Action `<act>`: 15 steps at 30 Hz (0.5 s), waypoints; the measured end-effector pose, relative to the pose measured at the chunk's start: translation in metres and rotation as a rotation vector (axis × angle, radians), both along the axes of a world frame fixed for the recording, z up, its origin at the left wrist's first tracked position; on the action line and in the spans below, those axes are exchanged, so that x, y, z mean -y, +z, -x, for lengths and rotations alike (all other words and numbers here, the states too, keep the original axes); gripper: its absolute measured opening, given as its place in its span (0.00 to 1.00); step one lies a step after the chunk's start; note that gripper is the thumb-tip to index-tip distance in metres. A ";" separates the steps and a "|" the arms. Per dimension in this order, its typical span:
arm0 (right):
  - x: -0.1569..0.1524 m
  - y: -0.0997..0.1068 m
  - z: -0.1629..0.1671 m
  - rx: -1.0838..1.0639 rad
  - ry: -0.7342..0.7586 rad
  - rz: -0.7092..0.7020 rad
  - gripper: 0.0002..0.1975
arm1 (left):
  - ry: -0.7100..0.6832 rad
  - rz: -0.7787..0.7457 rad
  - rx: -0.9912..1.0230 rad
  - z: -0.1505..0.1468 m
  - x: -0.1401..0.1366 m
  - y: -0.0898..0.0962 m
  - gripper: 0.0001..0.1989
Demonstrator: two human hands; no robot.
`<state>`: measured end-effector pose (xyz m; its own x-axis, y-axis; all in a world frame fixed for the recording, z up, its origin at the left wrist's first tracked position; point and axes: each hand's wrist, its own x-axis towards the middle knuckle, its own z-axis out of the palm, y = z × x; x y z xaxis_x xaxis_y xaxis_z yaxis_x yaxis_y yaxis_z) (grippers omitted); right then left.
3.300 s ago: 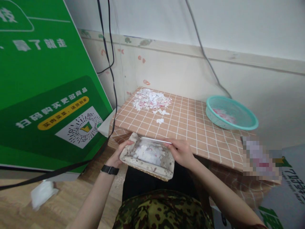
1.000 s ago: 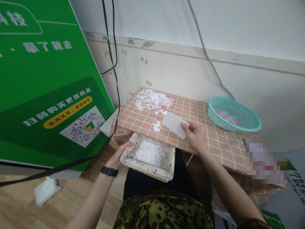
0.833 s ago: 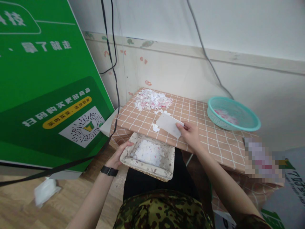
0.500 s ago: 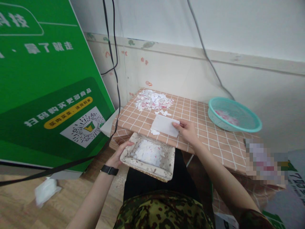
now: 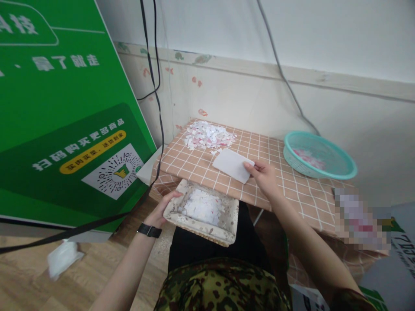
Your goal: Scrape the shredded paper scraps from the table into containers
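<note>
My left hand [image 5: 164,208] grips the left side of a fabric-lined basket [image 5: 207,231], its thumb over the rim. The basket sits just below the table's front edge, above my lap, with white paper scraps [image 5: 202,206] inside. In my right hand [image 5: 263,172] is a thin white card [image 5: 231,165], pinched at its right end between thumb and fingers. The card is tilted over the table, and whether it touches the cloth I cannot tell. Behind it lies a heap of white and pinkish paper scraps [image 5: 209,134], with a few loose pieces at its near side.
A brown checked tablecloth [image 5: 259,149] covers the table against the wall. A turquoise plastic colander [image 5: 337,168] with pink-white scraps stands at the right. A blurred-out item [image 5: 359,220] lies near the right corner. Black cables [image 5: 158,112] hang by the green panel [image 5: 65,108] at left.
My right hand has moved the card slightly right and away from the front edge. Scraps that lay by the card near the edge are gone from there. My left hand and the basket stay put.
</note>
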<state>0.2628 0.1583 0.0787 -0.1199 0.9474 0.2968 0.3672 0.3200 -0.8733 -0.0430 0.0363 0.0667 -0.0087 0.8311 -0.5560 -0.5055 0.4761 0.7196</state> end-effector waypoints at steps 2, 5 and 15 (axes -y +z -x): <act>-0.012 -0.003 -0.005 -0.097 -0.084 0.012 0.22 | -0.009 -0.003 0.003 0.000 0.000 0.000 0.13; -0.027 -0.008 -0.005 -0.176 -0.104 0.081 0.22 | -0.008 -0.018 -0.006 -0.001 0.001 0.003 0.11; -0.005 0.014 0.014 0.075 0.303 0.204 0.21 | -0.055 -0.005 0.037 0.003 -0.010 -0.005 0.14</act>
